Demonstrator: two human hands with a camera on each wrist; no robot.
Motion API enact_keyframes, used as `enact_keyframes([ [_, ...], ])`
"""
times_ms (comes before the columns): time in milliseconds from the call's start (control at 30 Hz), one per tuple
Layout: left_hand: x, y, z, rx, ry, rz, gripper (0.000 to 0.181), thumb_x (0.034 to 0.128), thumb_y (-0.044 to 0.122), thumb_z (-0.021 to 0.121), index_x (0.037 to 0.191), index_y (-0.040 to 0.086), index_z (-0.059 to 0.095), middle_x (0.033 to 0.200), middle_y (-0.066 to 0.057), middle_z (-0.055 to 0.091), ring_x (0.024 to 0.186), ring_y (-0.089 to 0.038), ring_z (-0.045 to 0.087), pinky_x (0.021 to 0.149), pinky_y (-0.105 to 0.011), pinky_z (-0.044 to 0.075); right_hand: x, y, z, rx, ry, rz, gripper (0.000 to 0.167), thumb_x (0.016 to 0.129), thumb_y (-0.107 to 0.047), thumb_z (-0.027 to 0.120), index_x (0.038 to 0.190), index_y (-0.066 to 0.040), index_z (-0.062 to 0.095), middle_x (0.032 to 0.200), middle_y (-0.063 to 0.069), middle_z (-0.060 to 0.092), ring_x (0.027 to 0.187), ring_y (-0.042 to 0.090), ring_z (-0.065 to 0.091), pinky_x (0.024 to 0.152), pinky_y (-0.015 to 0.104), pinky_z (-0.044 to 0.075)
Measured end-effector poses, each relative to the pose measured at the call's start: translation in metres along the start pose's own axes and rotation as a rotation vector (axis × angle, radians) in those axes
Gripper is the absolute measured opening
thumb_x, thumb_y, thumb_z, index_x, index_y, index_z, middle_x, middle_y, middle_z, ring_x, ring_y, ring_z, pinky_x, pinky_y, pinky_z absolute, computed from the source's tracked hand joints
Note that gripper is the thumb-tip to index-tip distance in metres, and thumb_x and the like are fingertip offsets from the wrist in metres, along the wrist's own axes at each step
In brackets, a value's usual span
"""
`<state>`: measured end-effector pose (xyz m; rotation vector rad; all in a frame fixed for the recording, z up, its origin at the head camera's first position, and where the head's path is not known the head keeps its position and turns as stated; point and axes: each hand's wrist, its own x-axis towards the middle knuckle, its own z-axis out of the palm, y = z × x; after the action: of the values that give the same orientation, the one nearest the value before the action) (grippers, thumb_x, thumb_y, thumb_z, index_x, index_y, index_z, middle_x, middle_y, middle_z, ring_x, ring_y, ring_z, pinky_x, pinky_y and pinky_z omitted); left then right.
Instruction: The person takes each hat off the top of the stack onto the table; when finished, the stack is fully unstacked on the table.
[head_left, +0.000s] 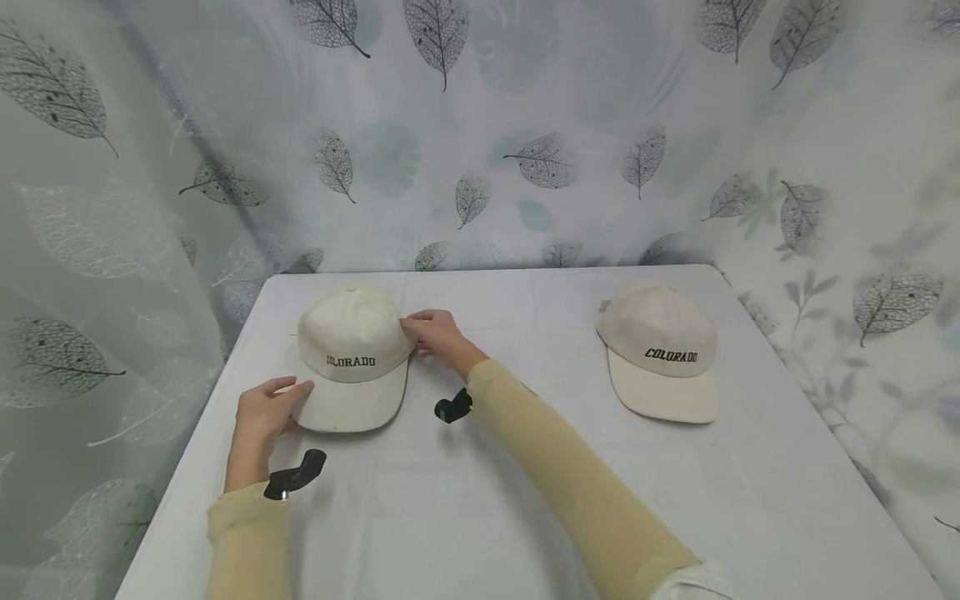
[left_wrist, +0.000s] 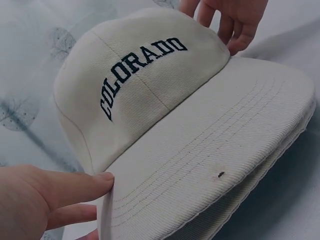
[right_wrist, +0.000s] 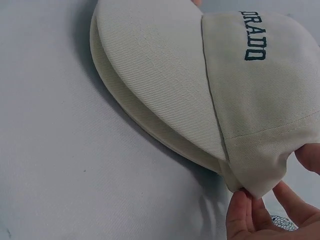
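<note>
At the table's left side lies a cream baseball cap (head_left: 352, 325) with COLORADO across its front, brim toward me. Both wrist views show a second brim (right_wrist: 145, 122) beneath the top one, so two caps seem stacked. My left hand (head_left: 262, 412) pinches the brim's left edge, the thumb on top and other fingers partly hidden below. With thumb and fingers, my right hand (head_left: 442, 337) grips the lower rim of the crown on its right side. A small dark speck (left_wrist: 220, 174) marks the top brim.
Another COLORADO cap (head_left: 660, 333), slightly pinker, sits on the right of the white table (head_left: 525, 500), brim toward me. Leaf-patterned curtains (head_left: 480, 125) hang behind the table and along both sides. Each wrist carries a small black device (head_left: 296, 475).
</note>
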<state>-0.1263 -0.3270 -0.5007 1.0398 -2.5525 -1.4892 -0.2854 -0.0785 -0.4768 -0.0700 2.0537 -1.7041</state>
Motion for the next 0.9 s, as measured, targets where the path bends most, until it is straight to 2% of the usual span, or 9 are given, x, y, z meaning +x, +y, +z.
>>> enact_keyframes([
  [133,-0.022,0.020,-0.004,-0.024,-0.024,-0.002,0.073,0.0920,0.047,0.067,0.145,0.001,0.047,0.136,-0.030,0.050,0.111,-0.041,0.059,0.076,-0.037,0.057,-0.002,0.000,0.000,0.022,0.007,-0.007,0.039,0.092,-0.029,0.071,0.122,-0.004,0.066,0.115,0.009,0.064,0.097,0.021,0.065,0.090,0.038,0.053],
  [200,-0.026,0.023,-0.005,-0.027,-0.031,0.000,0.070,0.0940,0.045,0.065,0.145,0.001,0.046,0.136,-0.029,0.050,0.112,-0.040,0.059,0.077,-0.036,0.057,-0.002,-0.001,-0.001,0.026,0.016,-0.006,0.038,0.091,-0.029,0.072,0.120,-0.005,0.067,0.114,0.009,0.064,0.094,0.021,0.065,0.090,0.039,0.053],
  [367,-0.027,0.025,-0.007,-0.057,-0.046,0.015,0.070,0.0955,0.043,0.063,0.147,0.001,0.043,0.139,-0.029,0.049,0.116,-0.039,0.057,0.075,-0.030,0.057,-0.003,-0.003,-0.003,0.039,0.022,-0.010,0.041,0.089,-0.031,0.075,0.119,-0.005,0.067,0.113,0.009,0.063,0.091,0.021,0.067,0.090,0.040,0.053],
  [567,-0.028,0.028,-0.008,-0.079,-0.047,0.024,0.068,0.0957,0.044,0.063,0.147,0.002,0.045,0.141,-0.027,0.049,0.121,-0.038,0.055,0.081,-0.033,0.056,-0.001,-0.007,-0.006,0.096,0.008,-0.009,0.049,0.086,-0.033,0.079,0.121,-0.003,0.064,0.116,0.010,0.062,0.092,0.020,0.068,0.085,0.034,0.055],
  [767,-0.031,0.033,-0.013,-0.116,-0.047,0.024,0.068,0.0951,0.045,0.063,0.147,0.004,0.046,0.142,-0.025,0.049,0.123,-0.037,0.053,0.082,-0.031,0.056,0.001,-0.009,-0.005,0.172,0.021,-0.031,0.045,0.085,-0.027,0.081,0.120,-0.003,0.065,0.107,0.009,0.066,0.088,0.020,0.070,0.083,0.033,0.056],
  [900,-0.032,0.035,-0.014,-0.124,-0.039,0.019,0.071,0.0944,0.048,0.063,0.147,0.005,0.045,0.143,-0.023,0.048,0.125,-0.037,0.053,0.087,-0.036,0.055,0.001,-0.011,-0.005,0.194,0.027,-0.046,0.042,0.087,-0.021,0.079,0.122,-0.003,0.065,0.106,0.007,0.067,0.089,0.018,0.070,0.080,0.029,0.056],
])
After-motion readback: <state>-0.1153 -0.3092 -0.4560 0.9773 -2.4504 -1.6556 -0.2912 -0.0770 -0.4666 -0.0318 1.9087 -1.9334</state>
